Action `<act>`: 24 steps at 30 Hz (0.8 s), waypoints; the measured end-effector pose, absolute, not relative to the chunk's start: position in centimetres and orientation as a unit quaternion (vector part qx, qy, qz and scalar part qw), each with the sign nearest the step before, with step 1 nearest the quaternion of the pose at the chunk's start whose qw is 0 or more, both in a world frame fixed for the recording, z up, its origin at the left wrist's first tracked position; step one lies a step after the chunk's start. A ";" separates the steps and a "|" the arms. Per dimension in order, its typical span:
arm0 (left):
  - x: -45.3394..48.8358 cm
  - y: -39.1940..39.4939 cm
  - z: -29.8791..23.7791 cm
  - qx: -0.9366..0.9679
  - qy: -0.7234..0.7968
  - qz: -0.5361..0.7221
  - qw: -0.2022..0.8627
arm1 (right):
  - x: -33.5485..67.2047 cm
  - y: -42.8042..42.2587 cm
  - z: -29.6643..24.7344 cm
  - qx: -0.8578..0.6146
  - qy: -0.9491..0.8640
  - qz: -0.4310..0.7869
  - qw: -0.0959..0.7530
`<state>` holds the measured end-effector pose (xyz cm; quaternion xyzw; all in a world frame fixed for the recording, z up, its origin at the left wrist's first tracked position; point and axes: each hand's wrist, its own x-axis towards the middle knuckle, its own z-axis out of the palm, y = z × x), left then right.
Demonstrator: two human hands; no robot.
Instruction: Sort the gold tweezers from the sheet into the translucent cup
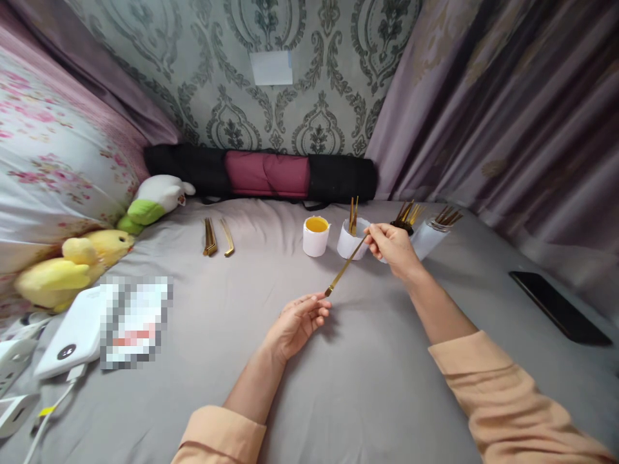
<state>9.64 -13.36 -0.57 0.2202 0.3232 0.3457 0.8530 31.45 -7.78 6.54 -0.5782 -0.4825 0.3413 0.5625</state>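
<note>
My right hand (pixel 387 246) pinches the upper end of a thin gold-coloured stick (pixel 345 265) that slants down to the left and has a darker, wider tip. Just below that tip is my left hand (pixel 300 322), palm turned inward, its fingers loosely bent and apart. Whether its fingertips touch the tip I cannot tell. Behind the stick stands a white cup (pixel 344 243) with a few brown and gold sticks upright in it. To its left, a second white cup (pixel 315 241) is yellow inside. Several similar sticks with bent ends (pixel 209 237) lie further left, beside a single one (pixel 227 238).
Right of the cups stand a dark holder (pixel 402 227) and a pale jar (pixel 429 237), both full of thin sticks. A black phone (pixel 561 308) lies far right. Plush toys (pixel 91 258) and a white power bank (pixel 72 328) with cables are at left. A black-and-maroon roll (pixel 265 174) lies along the wall.
</note>
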 end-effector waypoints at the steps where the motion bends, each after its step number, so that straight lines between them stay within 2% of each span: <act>1: 9.6 -13.3 -0.6 0.220 0.321 0.345 0.854 | 31.7 -7.7 6.8 -0.577 -0.480 0.339 0.567; 24: 9.6 -13.3 -0.8 0.209 0.325 0.346 0.855 | 38.2 -4.9 13.8 -0.615 -0.446 0.156 0.631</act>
